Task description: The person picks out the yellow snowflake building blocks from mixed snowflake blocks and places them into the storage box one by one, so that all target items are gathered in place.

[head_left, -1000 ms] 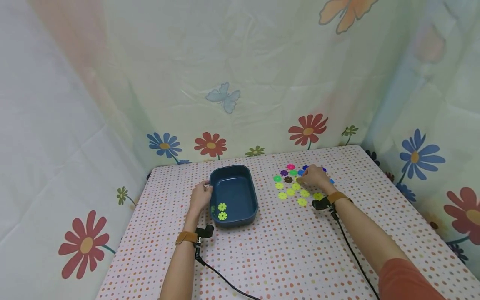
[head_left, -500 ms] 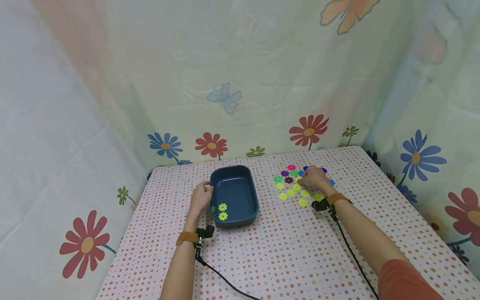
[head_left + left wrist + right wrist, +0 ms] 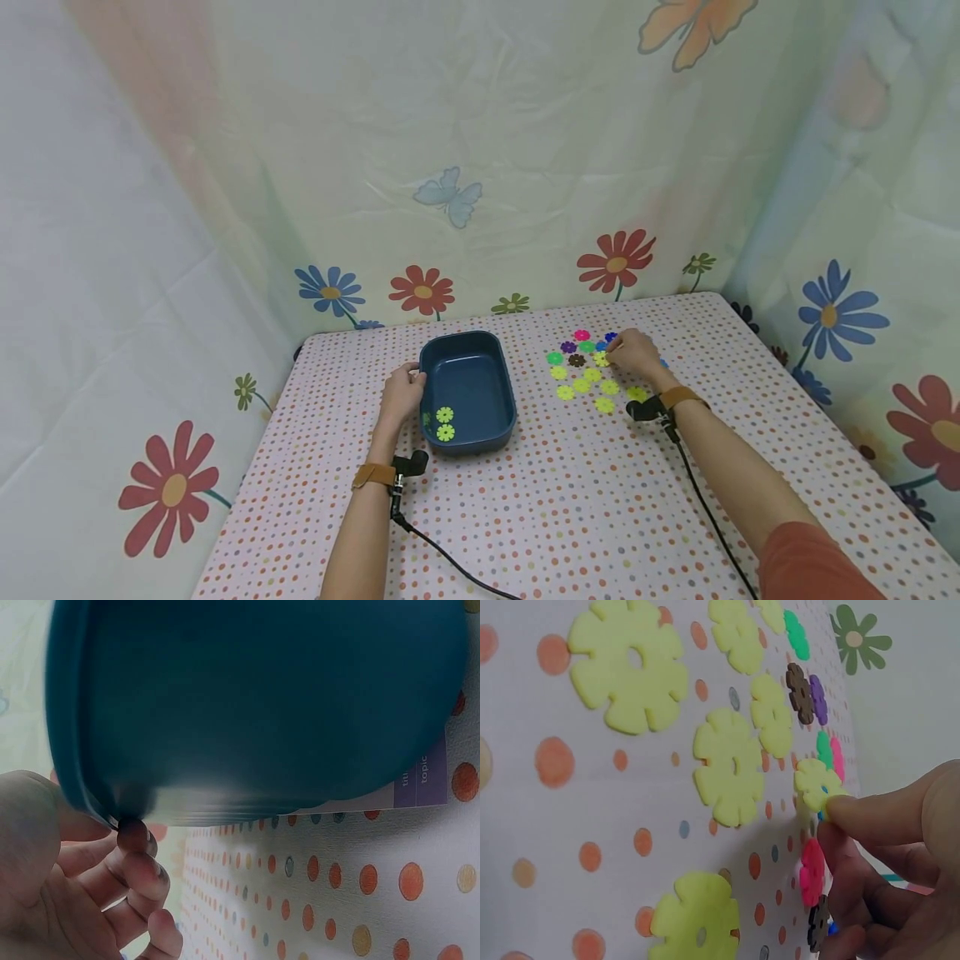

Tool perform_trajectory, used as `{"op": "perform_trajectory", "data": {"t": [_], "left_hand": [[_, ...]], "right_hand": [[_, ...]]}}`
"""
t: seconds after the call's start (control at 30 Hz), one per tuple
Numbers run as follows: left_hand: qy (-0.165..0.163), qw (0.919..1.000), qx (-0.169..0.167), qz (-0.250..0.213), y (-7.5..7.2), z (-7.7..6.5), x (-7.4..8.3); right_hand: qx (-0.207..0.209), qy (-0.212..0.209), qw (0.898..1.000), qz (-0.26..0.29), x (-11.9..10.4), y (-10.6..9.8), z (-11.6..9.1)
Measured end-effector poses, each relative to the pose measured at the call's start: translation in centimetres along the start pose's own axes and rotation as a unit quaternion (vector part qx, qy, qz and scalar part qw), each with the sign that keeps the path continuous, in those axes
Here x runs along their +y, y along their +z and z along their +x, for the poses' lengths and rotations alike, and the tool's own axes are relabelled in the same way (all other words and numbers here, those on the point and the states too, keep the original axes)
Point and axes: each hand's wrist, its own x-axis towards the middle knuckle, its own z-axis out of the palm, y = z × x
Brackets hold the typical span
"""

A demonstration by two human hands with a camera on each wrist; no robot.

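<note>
Thumb and forefinger of your right hand (image 3: 636, 354) are pinched on the edge of a yellow flower disc (image 3: 811, 780), parted only by its thickness; the piece shows at your fingertips, to the right of the tray, and I cannot tell whether it is clear of the table (image 3: 555, 500). Your left hand (image 3: 402, 392) grips the rim of a dark blue tray (image 3: 470, 371) at its left side, thumb and forefinger meeting on the edge, the other fingers curled loosely below; inside that tray two yellow discs (image 3: 445, 423) lie by the near left corner, one just behind the other.

Around your right hand the loose pieces spread over the dotted cloth; more yellow ones lie nearest you, a brown disc (image 3: 576, 360) sits left of your fingertips, with a purple disc (image 3: 567, 347) just behind it; a green disc (image 3: 554, 357) lies further left, and a pink disc (image 3: 582, 335) sits toward the back. Under the tray, the left wrist view shows a printed purple strip (image 3: 420, 778); behind the table hangs a curtain (image 3: 525, 183) with flowers and butterflies; brown straps (image 3: 372, 475) hold a small camera at each wrist.
</note>
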Motion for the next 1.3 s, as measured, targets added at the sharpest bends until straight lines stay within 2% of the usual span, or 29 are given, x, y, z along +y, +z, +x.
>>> {"op": "perform_trajectory", "data": {"t": [0.17,0.43,0.63,0.93,1.3], "left_hand": [[-0.002,1.0000,-0.001,0.001,0.0,0.0,0.1],[-0.006,1.0000,-0.002,0.000,0.0,0.0,0.0],[-0.008,1.0000,-0.001,-0.003,0.0,0.1,0.0],[-0.012,0.9999,-0.002,-0.006,0.0,0.0,0.0],[-0.012,0.9999,-0.002,-0.011,-0.1,-0.1,0.2]], "right_hand": [[-0.012,0.031,0.999,0.042,0.6,-0.2,0.1],[-0.027,0.045,0.996,0.077,0.8,-1.3,0.0],[-0.036,0.048,0.993,0.100,0.1,-1.8,0.2],[-0.034,0.027,0.992,0.115,-3.7,-1.3,0.6],[-0.071,-0.032,0.984,0.159,-9.3,0.3,1.0]]}}
